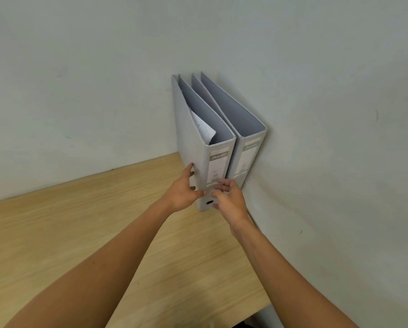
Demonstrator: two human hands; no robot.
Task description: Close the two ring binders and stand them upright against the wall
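Note:
Two grey ring binders stand upright and closed, side by side in the corner of the wall, spines facing me. The right binder is against the right wall. The left binder touches it and has a white sheet poking out at the top. My left hand grips the left binder low down, fingers on its left cover and thumb at the spine. Curled and spread apart, the fingers of my right hand touch the lower spine near the finger hole.
The binders stand on a light wooden table that meets pale walls at the back and on the right. The table's near edge shows at the bottom right.

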